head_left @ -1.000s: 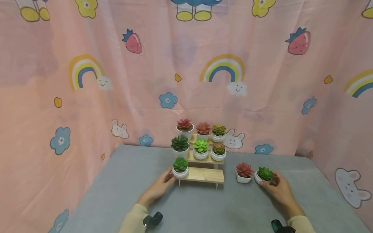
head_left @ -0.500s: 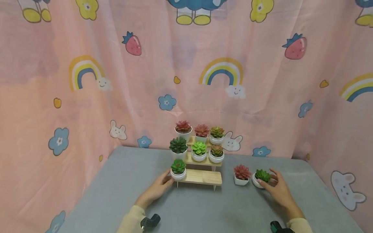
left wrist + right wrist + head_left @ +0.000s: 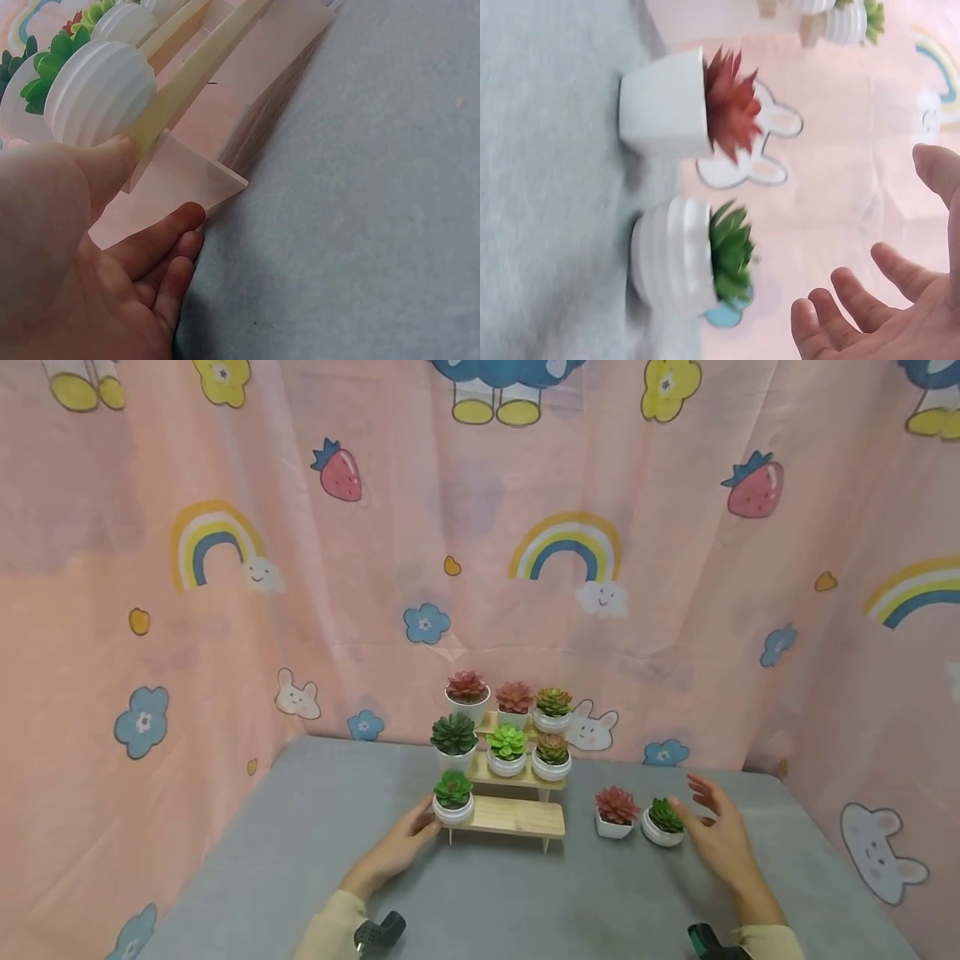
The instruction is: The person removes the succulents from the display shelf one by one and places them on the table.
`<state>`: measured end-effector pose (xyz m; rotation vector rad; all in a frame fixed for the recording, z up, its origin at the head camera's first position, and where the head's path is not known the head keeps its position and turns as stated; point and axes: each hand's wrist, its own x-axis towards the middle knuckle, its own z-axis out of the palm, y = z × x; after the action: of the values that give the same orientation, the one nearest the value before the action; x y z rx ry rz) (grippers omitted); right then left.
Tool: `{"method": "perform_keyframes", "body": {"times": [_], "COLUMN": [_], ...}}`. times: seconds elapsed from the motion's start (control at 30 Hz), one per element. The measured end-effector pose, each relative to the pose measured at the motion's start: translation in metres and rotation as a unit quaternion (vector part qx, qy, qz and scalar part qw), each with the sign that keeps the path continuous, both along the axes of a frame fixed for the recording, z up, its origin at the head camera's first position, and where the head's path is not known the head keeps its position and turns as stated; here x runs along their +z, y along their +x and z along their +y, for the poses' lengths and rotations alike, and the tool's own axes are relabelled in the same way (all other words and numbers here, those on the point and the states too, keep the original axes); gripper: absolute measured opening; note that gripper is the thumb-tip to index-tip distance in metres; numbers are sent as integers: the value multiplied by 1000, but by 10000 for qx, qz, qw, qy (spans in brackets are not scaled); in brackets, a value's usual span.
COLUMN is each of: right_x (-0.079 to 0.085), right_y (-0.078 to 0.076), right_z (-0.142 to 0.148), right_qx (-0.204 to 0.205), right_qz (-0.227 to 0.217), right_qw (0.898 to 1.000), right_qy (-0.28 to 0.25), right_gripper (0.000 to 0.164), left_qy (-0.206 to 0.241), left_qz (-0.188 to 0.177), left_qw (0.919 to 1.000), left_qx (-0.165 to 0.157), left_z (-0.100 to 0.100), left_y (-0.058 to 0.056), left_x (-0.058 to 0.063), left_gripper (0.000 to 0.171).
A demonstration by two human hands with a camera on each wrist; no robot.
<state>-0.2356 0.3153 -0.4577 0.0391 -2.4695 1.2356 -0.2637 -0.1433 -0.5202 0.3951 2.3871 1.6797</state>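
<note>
My left hand (image 3: pixel 396 847) rests at the left end of a three-tier wooden stand (image 3: pixel 517 816). In the left wrist view its thumb lies at the board's end, beside a round white pot with a green succulent (image 3: pixel 101 94), and its loosely bent fingers are by the stand's leg panel (image 3: pixel 169 187). My right hand (image 3: pixel 722 839) hovers with spread fingers, holding nothing, just right of another green succulent in a round ribbed white pot (image 3: pixel 663 823). Left of that pot, a red succulent in a square white pot (image 3: pixel 616 812) stands on the table.
Several potted succulents, red, dark green, bright green (image 3: pixel 507 750) and brownish, fill the middle and top tiers. On the bottom tier, bare board lies right of the green plant. A pink patterned curtain (image 3: pixel 480 543) hangs behind the grey table (image 3: pixel 600 902).
The right hand has let go of the green succulent's pot and drawn back to its right, fingers opening. The pot stays on the table. The left hand keeps its place by the stand.
</note>
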Motion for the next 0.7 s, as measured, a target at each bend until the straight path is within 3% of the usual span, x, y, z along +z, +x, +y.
{"method": "perform_keyframes", "body": {"times": [0.43,0.7], "right_x": [15,20], "right_y": [8,11], "right_z": [-32,-56], "right_qx": [408,765], "right_qz": [334,-53], "right_qw": [9980,9963], "right_qy": [347,383], "right_gripper": [51,50], "left_qy": [32,1], "left_qz": [20,-44], "left_qw": [10000,10000], "left_qx": [-11,53], "left_z": [0,0], "left_y": [-1,-2], "left_x": [-2,-3], "left_gripper": [65,64]}}
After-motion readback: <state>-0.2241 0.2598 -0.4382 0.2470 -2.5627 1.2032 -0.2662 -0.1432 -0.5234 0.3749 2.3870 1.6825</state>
